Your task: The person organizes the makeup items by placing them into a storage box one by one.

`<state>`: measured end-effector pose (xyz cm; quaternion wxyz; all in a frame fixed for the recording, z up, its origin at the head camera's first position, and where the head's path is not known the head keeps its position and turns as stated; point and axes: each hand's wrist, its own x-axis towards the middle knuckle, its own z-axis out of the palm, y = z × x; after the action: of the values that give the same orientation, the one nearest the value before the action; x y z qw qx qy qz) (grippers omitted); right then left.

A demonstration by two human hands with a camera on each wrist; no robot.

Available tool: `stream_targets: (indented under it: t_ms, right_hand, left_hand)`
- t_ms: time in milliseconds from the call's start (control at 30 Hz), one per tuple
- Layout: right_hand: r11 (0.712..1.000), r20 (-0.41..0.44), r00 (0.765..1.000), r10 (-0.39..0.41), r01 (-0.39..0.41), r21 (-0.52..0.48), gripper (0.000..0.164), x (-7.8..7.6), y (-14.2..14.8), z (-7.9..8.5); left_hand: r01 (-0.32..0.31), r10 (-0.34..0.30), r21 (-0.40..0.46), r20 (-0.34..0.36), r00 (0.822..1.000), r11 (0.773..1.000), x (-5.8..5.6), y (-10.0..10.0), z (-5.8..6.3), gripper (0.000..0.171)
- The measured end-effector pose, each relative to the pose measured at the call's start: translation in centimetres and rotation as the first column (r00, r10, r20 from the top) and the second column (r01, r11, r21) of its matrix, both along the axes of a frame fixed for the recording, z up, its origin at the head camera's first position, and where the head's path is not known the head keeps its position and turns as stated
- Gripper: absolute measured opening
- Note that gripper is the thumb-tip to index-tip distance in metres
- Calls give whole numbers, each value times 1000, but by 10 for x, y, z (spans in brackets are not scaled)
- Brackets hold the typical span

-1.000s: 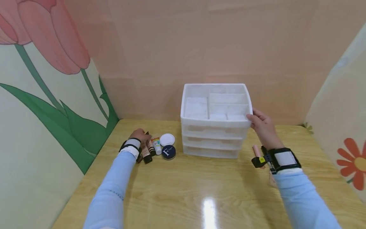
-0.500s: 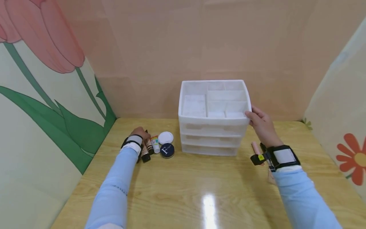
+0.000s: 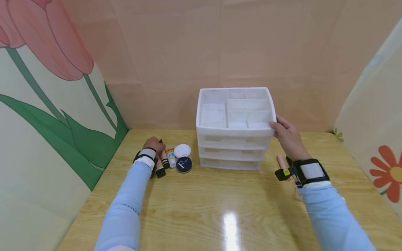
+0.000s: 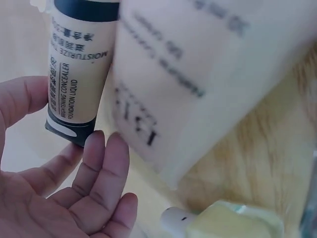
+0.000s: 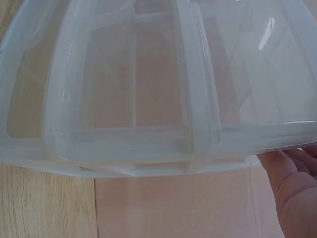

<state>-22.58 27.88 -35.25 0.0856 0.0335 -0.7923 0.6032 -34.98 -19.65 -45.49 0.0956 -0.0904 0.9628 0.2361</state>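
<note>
My left hand (image 3: 154,143) is over the far end of a group of cosmetics at the table's left. In the left wrist view its thumb and index finger pinch the dark end of a beige foundation tube (image 4: 79,64), while the other fingers curl loosely below. A larger pale tube (image 4: 168,74) looms right beside it. My right hand (image 3: 289,137) grips the front right corner of a white drawer organizer (image 3: 235,132), thumb on the top rim. In the right wrist view the organizer's translucent side (image 5: 133,89) fills most of the frame.
Right of the foundation tube lie a small white tube (image 3: 171,158), a white round case (image 3: 182,151) and a dark round compact (image 3: 184,164). A pink tube (image 3: 281,162) lies near my right wrist. A painted wall (image 3: 56,104) borders the table's left side.
The head view has shifted slightly. Both hands keep nearly the same places, the left at the tubes and the right on the organizer's corner.
</note>
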Motion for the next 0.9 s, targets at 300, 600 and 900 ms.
stream_targets:
  t_ms: [300, 600, 900]
  right_hand:
    - [1000, 9, 1000, 7, -7, -15, 54, -6, 1, -3]
    - [999, -9, 1000, 14, -15, -33, 55, -14, 2, -5]
    - [999, 1, 1000, 4, -4, -36, 55, -18, 4, -6]
  left_hand:
    - [-29, 39, 76, -123, 992, 997, 6, -1, 16, 40]
    - [-18, 66, 199, -240, 969, 980, 7, -2, 36, 53]
    - [41, 60, 318, -299, 952, 947, 9, -1, 68, 49]
